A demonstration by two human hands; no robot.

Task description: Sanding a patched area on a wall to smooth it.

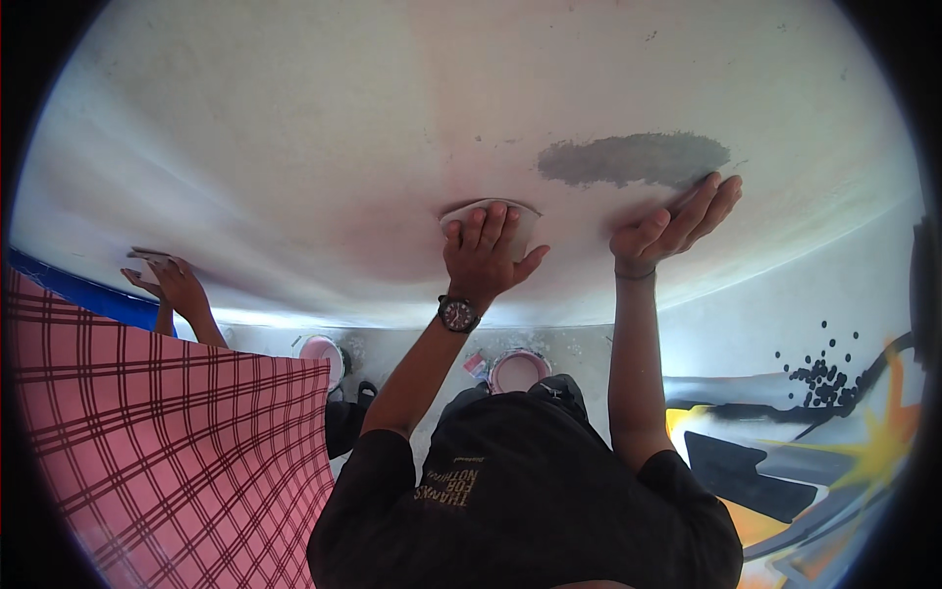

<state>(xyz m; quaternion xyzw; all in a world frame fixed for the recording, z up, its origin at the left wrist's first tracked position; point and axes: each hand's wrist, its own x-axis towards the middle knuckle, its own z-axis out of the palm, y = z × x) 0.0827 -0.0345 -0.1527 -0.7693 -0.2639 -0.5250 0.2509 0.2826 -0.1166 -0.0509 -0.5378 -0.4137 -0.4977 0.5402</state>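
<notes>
My left hand point(483, 250), with a dark watch on its wrist, presses a pale sheet of sandpaper point(528, 234) against the whitish wall point(304, 137). The sheet's edges show above and beside the fingers; its rough side is hidden. To the right, my right hand point(677, 224) rests open on the wall, fingers extended and thumb apart, with nothing visible in it. Its fingertips lie just below the right end of a rough grey patch point(638, 159). Pinkish smears tint the surface around both hands.
At left, a co-worker in a pink checked shirt point(177, 422) holds a similar sheet point(152, 255) to the wall. Two buckets with pink contents, one left point(322, 351) and one nearer the middle point(518, 371), stand on the floor below. A colourful mural point(785, 471) covers the right side.
</notes>
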